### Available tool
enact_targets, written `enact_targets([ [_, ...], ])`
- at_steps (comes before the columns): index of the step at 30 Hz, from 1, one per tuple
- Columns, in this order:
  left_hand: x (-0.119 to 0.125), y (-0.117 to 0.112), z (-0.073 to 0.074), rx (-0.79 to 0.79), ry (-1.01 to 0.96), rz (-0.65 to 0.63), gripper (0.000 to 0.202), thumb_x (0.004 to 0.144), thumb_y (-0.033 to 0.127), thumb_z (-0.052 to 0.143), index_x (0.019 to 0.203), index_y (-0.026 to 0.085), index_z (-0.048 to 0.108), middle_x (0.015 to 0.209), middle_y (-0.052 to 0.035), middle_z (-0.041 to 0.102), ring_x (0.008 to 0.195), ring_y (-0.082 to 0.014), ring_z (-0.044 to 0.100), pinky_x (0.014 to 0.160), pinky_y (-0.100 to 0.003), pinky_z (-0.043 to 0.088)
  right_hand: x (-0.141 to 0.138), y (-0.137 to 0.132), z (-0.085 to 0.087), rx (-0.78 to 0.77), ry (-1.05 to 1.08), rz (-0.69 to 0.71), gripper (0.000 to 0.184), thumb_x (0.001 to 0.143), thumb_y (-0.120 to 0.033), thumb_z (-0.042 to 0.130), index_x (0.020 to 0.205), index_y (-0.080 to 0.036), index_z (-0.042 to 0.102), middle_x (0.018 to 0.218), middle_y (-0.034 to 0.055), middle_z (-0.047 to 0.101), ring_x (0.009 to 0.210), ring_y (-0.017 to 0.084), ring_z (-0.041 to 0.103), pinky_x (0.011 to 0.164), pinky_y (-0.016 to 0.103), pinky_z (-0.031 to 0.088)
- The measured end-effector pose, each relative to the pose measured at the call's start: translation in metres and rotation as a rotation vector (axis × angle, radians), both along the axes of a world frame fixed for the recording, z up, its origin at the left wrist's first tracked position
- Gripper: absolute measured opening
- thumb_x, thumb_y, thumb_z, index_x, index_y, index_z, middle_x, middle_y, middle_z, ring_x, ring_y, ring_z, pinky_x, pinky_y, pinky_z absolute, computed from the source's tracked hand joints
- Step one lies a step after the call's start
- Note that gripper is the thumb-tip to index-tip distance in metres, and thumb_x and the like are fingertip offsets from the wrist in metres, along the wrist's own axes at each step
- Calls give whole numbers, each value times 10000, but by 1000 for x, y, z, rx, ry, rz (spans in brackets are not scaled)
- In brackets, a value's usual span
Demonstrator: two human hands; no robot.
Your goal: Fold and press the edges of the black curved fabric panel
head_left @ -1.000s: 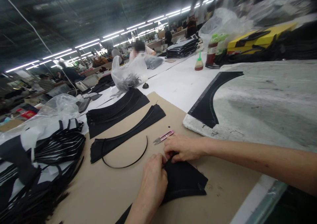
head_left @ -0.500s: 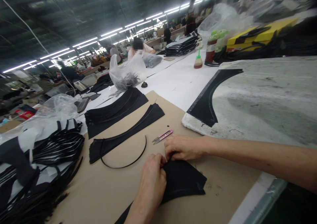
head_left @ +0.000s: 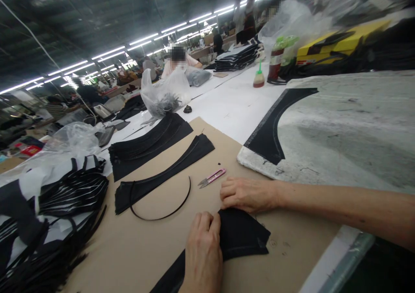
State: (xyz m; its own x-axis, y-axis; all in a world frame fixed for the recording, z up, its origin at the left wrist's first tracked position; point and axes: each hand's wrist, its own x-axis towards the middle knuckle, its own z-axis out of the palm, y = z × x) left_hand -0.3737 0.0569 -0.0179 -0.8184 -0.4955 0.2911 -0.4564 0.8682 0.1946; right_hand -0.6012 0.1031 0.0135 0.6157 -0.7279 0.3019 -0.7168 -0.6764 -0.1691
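Note:
A black curved fabric piece [head_left: 243,232] lies on the brown board, its lower left part running under my left hand [head_left: 205,247]. That hand is closed over the upper edge of the piece, back upward, its fingertips hidden. Just to its right my right hand [head_left: 248,194] is closed at the same edge, fingers curled under and tips out of sight. Pink-handled thread snips [head_left: 212,178] lie just beyond my right hand. A thin black strip [head_left: 162,218] curves on the board, its end by another black curved piece [head_left: 168,167].
A stack of black pieces [head_left: 149,144] lies behind. Cut black pieces and strips [head_left: 71,193] heap at left. On the right, a pale slab [head_left: 350,128] bears a black curved piece [head_left: 267,128]. Bottles [head_left: 259,78], plastic bags [head_left: 167,92] and a yellow box [head_left: 340,44] stand farther back.
My left hand has turned flatter over the fabric, and my right hand has shifted slightly right, widening the gap between them. The fabric piece stays in place.

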Motion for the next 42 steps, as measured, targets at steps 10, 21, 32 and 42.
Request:
enact_targets([
  [10, -2, 1, 8, -51, -70, -10, 463, 852, -30, 414, 1189, 214, 616, 896, -46, 579, 845, -184, 543, 746, -286, 458, -6, 5, -6, -71, 67, 1, 256, 956, -155, 382, 1058, -180, 615, 922, 75, 612, 876, 203, 502, 861, 367, 344],
  [21, -2, 2, 5, -124, -119, -8, 475, 869, 0, 430, 1257, 236, 569, 919, -45, 554, 861, -187, 528, 748, -297, 466, -9, 18, -1, -106, 155, -49, 312, 1004, -152, 312, 1128, -162, 598, 946, 81, 627, 908, 203, 515, 896, 398, 312],
  [32, -4, 5, 4, -181, -132, 1, 445, 856, 9, 492, 1249, 203, 564, 937, -53, 558, 880, -208, 531, 769, -337, 503, 9, 30, 12, -97, 74, -220, 480, 803, -14, 427, 1239, -166, 554, 1006, 83, 606, 900, 207, 526, 867, 386, 326],
  [42, -4, 11, 20, -83, -166, 21, 420, 883, 26, 448, 1234, 218, 574, 971, -55, 589, 912, -222, 548, 842, -398, 479, 13, 42, 13, -92, 68, -380, 382, 834, -4, 394, 1103, -163, 613, 966, 87, 613, 906, 227, 515, 874, 415, 320],
])
